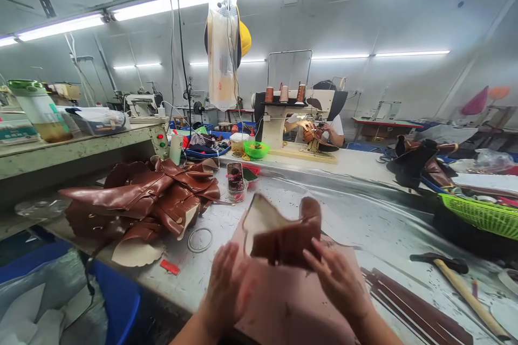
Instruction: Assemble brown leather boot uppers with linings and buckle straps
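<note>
Both my hands hold up a brown leather boot upper (283, 234) with a pale lining, just above a pinkish work mat (295, 302) at the table's near edge. My left hand (229, 288) grips its lower left side; its fingers are blurred. My right hand (338, 280) closes on its lower right side, fingers curled over the leather.
A pile of brown leather uppers (141, 199) lies to the left. A hammer (465, 291) and brown leather strips (408, 307) lie to the right, near a green basket (481, 215). A phone (235, 177) stands behind. Another person sews at a machine (299, 118) across the table.
</note>
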A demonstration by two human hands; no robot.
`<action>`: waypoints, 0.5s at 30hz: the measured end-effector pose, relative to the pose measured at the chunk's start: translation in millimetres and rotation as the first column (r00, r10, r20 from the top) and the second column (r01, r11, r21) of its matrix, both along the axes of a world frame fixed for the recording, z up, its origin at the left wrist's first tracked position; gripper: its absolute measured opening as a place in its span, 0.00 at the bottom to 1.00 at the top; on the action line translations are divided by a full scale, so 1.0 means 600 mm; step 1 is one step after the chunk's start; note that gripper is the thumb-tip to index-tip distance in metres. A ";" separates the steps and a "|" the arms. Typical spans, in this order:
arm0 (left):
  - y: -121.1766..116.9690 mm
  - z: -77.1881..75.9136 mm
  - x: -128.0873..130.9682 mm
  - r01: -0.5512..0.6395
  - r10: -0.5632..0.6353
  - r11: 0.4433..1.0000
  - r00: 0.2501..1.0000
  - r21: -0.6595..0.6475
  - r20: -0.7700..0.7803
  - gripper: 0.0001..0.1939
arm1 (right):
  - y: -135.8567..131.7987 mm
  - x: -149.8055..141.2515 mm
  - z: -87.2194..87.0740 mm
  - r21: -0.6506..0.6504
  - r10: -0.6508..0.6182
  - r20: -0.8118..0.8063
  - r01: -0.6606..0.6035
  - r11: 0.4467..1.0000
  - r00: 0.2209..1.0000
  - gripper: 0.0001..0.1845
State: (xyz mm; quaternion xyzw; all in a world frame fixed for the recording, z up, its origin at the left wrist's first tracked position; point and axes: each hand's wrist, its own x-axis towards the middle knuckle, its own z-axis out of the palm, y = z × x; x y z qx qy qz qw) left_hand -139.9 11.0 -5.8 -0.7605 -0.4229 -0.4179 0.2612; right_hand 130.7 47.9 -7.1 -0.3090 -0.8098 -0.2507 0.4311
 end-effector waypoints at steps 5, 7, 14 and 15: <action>0.005 -0.004 0.052 0.079 -0.186 0.911 0.954 -0.404 -0.234 0.27 | -0.057 -0.021 -0.072 -0.451 0.009 -0.431 -0.224 0.864 0.902 0.16; 0.012 -0.003 0.068 0.130 -0.241 0.890 0.947 -0.436 -0.212 0.21 | -0.052 -0.030 -0.050 -0.630 -0.239 -0.679 -0.383 0.676 0.694 0.17; 0.015 0.006 0.100 0.049 -0.240 0.894 0.891 -0.444 -0.385 0.08 | -0.017 -0.054 0.010 -0.685 -0.520 -0.695 -0.678 0.267 0.497 0.22; 0.014 0.003 0.105 -0.022 -0.203 0.877 0.889 -0.479 -0.412 0.07 | -0.017 -0.055 0.003 -0.654 -0.545 -0.702 -0.718 0.240 0.457 0.22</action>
